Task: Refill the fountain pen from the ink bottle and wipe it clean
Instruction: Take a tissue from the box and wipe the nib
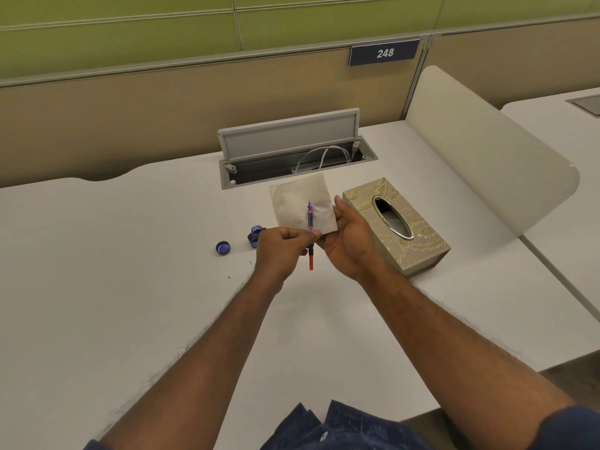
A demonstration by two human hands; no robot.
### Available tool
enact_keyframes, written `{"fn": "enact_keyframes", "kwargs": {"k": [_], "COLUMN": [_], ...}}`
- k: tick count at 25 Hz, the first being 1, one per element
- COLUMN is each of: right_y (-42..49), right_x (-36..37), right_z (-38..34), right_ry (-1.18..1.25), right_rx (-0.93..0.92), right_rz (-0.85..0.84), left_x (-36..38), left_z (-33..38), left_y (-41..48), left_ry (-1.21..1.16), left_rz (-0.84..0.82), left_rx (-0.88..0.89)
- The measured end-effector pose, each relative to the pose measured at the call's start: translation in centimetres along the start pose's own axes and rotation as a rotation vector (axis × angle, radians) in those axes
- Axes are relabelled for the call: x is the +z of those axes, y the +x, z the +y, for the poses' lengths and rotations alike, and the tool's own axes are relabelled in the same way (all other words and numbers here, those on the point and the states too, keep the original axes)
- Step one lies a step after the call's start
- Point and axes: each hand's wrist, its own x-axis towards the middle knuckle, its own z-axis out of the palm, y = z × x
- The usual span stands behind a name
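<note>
**Inked pen held against a tissue**

The pen [310, 228] stands almost upright above the desk [130, 271], its nib pointing up and away from the person. The upper part is a clear section showing blue-violet ink, and the nib is wet with the same colour, with a pinkish tinge at its base. Below the fingers the pen continues as a thin dark stem ending in a red piece.

The left hand [279, 251] is closed around the pen's middle, pinching it between thumb and fingers. The right hand [349, 237] is half open and holds a white tissue [300, 203] by its lower right corner, thumb on top, so that the sheet stands behind the nib. The tissue looks clean; whether the nib touches it cannot be told.

Just left of the left hand sits the open ink bottle [256, 236], partly hidden by the knuckles. Its cap [222, 247] lies near it, inside up and stained blue. A few small ink spots [250, 263] mark the desk nearby. A gold patterned tissue box [397, 225] rests just right of the right hand.
</note>
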Motion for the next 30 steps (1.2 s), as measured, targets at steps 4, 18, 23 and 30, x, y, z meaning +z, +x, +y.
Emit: {"fn": "enact_keyframes", "kwargs": {"k": [4,18,23,30], "right_y": [0.2,-0.2,-0.1,0.1], "right_x": [-0.7,-0.3,0.4,1.2], "right_z": [0.2,0.0,-0.7,-0.8], "right_ry": [0.166,0.004,-0.116,-0.272], "right_rx": [0.065,0.039,-0.018,-0.089], "right_rz": [0.004,-0.098,-0.072,-0.022], "left_x": [-0.2,-0.6,-0.8,-1.1], "left_z": [0.1,0.8,0.7,0.9], "left_y": [-0.1,-0.7,-0.9,-1.0], "left_ry": [0.013,0.051,0.067,0.066], "left_rz": [0.010,-0.032,-0.016,0.004], "left_rx": [0.000,0.054,0.099,0.086]}}
